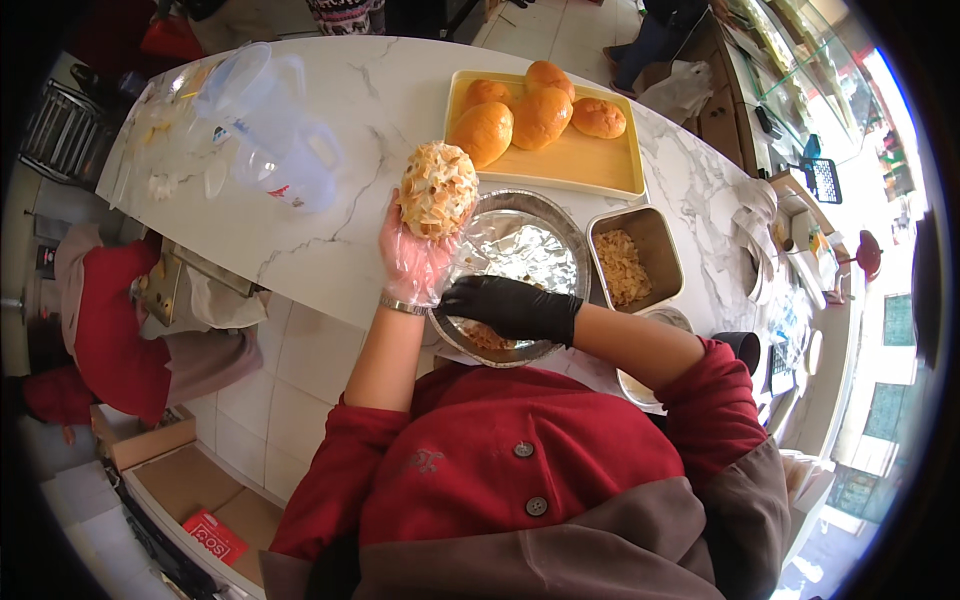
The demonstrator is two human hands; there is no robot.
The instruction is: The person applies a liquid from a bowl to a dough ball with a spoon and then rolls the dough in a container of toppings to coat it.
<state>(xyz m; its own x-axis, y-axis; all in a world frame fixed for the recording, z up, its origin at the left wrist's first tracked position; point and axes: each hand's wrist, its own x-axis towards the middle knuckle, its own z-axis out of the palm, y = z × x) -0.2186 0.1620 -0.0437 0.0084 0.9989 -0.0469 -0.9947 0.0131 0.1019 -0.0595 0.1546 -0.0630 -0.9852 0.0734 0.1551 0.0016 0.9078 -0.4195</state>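
Note:
My left hand (405, 258), in a clear plastic glove, holds up a round bun (438, 190) coated in white cream and pale toasted flakes. The bun is over the left rim of a round foil-like pan (583, 250). Across that pan reaches my right hand (512, 308), in a black glove, its fingers stretched toward my left wrist with no object visible in them; the fingertips are partly hard to make out. Loose flakes (490, 336) lie in the pan below the right hand.
A yellow tray (590, 172) with several glossy plain buns (543, 118) is at the back. Right of the pan stands a metal tin (672, 250) of flakes (622, 268). Clear plastic jugs (300, 165) are on the left of the marble table (330, 225). A co-worker (120, 320) in red bends at left.

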